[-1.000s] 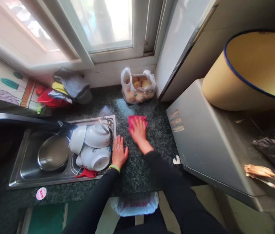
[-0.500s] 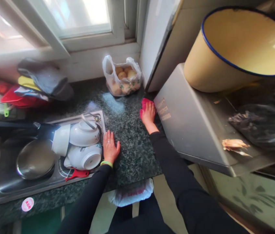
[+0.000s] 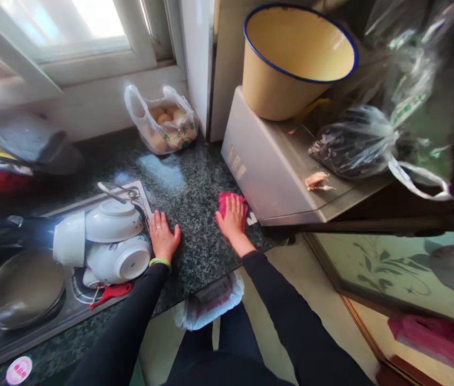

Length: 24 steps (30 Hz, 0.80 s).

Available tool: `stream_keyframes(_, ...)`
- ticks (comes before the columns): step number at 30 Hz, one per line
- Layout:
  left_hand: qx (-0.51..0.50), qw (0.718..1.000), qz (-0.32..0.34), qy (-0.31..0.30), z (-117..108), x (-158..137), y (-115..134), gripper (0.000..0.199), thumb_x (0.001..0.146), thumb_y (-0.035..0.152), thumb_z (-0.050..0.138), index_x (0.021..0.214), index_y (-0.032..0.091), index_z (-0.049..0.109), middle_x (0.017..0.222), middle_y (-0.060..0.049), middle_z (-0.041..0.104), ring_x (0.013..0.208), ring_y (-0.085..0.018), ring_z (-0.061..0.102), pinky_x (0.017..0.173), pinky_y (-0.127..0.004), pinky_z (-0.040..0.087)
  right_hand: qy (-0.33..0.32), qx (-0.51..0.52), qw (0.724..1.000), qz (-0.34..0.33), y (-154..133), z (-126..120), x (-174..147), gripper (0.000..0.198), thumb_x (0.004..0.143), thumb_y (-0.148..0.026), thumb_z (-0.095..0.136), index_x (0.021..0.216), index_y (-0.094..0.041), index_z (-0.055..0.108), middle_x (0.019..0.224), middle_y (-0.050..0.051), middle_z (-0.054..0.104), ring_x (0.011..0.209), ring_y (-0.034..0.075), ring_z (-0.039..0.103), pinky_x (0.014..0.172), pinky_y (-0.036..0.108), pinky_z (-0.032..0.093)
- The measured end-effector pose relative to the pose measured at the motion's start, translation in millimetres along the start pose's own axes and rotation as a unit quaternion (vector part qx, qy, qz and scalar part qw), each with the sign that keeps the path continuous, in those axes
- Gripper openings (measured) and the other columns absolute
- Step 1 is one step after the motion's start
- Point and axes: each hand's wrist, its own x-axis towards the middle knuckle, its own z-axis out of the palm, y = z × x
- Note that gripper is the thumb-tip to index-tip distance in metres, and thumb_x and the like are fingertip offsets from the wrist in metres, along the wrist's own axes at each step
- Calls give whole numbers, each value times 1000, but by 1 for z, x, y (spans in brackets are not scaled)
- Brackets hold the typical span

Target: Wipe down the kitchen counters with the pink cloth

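Two bare hands rest palm down by the corner of the worktop (image 3: 194,249). The right hand (image 3: 232,217) holds the pink cloth (image 3: 223,201) flat beneath outstretched fingers, close to the side of the grey appliance (image 3: 269,177) and just beside a small white scrap (image 3: 252,219). The left hand (image 3: 163,236) is empty and loosely spread near the sink rim (image 3: 143,194), next to the stacked bowls (image 3: 104,260) — whether a fingertip touches one is hard to tell from above.

For a good wiping stroke, I would press with the whole palm, not the fingertips alone, so the cloth lies evenly and does not bunch. Near the appliance, it should pay to run the cloth's edge right along the foot of the panel, since that line looks easy to skip. If the white scrap is loose, better to fold the cloth over it than to push it — a shove could send it off the front edge. The left hand would make a sensible brace, provided its weight goes down into the worktop and not sideways against the bowls, which lean together and could shift
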Motion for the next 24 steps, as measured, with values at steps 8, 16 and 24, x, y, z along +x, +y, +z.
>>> stream_keyframes(8, -8, 1000, 20, 16, -8, 0, -3, 64, 94, 38, 52, 143, -3, 51, 164, -29, 38, 159, -40, 27, 131, -61, 23, -25, 38, 997, -57, 29, -20, -118, 67, 97, -25, 54, 162, -13, 40, 171, 14, 33, 162, 29, 19, 131, 53, 21)
stream_keyframes(16, -140, 971, 182, -70, 48, -68, 148, 33, 100, 30, 51, 126, 21, 69, 144, -12, 65, 141, -29, 55, 120, -56, 47, -49, 77, 988, -122, 54, -29, -113, 58, 98, -19, 53, 156, -19, 50, 163, 10, 48, 159, 24, 30, 130, 47, 27)
stream_keyframes(24, -171, 960, 211, -65, 95, -111, 271, 30, 101, 22, 50, 121, 21, 72, 131, -11, 71, 126, -25, 63, 110, -48, 55, -87, 103, 953, -273, 218, -86, -120, 46, 103, -23, 52, 148, -27, 60, 152, 8, 62, 149, 19, 48, 126, 51, 36)
